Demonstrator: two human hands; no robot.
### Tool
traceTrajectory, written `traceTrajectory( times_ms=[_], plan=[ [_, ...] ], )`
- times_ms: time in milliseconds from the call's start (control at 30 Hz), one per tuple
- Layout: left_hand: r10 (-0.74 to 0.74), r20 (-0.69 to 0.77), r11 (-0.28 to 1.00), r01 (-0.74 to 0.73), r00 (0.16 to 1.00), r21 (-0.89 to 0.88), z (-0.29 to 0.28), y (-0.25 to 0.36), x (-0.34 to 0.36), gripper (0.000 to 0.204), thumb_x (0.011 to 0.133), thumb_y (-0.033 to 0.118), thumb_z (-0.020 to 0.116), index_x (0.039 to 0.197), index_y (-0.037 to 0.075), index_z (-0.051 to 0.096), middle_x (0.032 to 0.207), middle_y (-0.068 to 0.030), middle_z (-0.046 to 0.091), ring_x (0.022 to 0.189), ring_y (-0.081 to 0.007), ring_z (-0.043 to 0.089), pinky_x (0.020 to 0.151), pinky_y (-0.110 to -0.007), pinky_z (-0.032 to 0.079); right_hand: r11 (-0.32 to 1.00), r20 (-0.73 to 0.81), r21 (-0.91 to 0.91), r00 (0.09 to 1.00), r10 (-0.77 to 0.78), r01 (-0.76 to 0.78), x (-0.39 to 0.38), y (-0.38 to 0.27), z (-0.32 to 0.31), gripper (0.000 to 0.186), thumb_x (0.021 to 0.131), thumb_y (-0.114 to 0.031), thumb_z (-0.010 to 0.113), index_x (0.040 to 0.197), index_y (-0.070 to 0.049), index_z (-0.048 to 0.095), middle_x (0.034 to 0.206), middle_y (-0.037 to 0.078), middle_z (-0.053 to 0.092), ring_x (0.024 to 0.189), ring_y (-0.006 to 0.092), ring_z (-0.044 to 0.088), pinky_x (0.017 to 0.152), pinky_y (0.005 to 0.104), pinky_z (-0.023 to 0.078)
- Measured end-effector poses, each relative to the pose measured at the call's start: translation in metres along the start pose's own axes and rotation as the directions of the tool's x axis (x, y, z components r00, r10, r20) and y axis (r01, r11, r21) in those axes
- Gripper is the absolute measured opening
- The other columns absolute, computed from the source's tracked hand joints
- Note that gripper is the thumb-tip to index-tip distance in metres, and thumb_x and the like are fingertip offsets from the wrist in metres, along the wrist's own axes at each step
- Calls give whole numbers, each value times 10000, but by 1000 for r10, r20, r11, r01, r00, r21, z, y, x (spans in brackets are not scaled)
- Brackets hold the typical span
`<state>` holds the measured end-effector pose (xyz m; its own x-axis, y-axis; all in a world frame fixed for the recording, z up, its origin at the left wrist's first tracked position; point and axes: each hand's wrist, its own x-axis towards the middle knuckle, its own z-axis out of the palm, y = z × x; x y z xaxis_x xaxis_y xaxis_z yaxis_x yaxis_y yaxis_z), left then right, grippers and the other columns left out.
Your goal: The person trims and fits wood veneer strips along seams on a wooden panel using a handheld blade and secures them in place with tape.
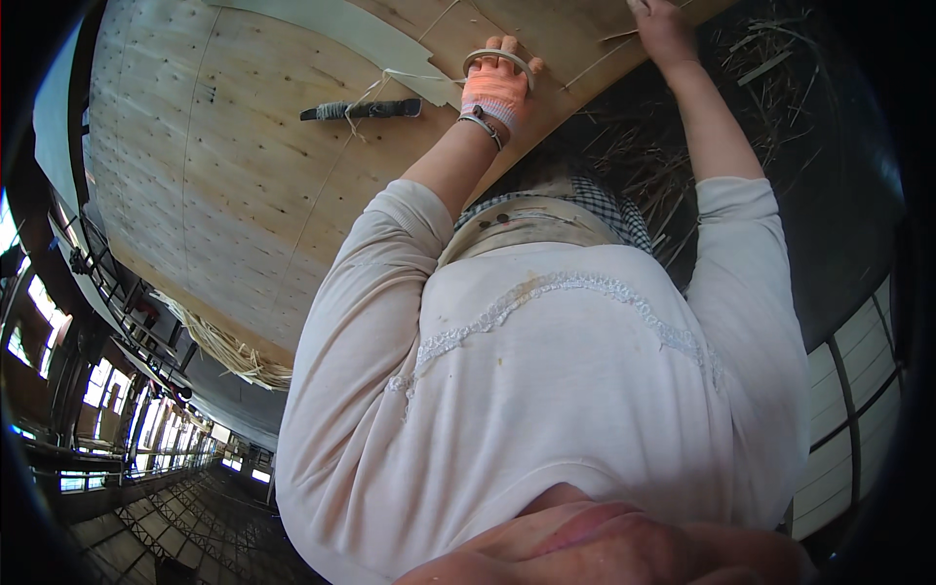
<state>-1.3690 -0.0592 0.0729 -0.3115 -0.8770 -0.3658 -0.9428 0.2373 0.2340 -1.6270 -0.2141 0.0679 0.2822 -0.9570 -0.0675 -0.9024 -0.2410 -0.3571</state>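
Note:
My left hand [495,86], in an orange and white knitted glove with bare fingertips, lies on a wood veneer sheet [263,136]. Its fingers are stretched out, and a thin pale ring [499,55], perhaps a narrow tape roll, loops around them. A pale thin strip runs from near the ring to a knife-like tool [361,109] with a wrapped dark handle, left of the hand on the sheet. At the sheet's right edge, my bare right hand [669,34] has its fingers bent together beside a loose sliver. The fingertips are partly cut off, so what they grip is unclear.
A paler veneer piece [341,31] lies over the sheet at the upper left. Veneer scraps [643,166] litter the dark floor to the right. A bundle of pale strips [229,346] hangs along the stack's left edge.

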Motion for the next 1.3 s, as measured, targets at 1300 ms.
traceTrajectory(
  times_ms=[1300],
  plan=[
    [-223,514,878,399,829,-263,-83,-37,4,381,903,399,558,1062,83,700,1049,-173,704,1002,-339,673,855,-430,532,820,435,353,855,282,-451,-31,-89,78,332,788,-355,778,842,-41,683,746,100,662,644,214,608,645,357,508]
  ],
)
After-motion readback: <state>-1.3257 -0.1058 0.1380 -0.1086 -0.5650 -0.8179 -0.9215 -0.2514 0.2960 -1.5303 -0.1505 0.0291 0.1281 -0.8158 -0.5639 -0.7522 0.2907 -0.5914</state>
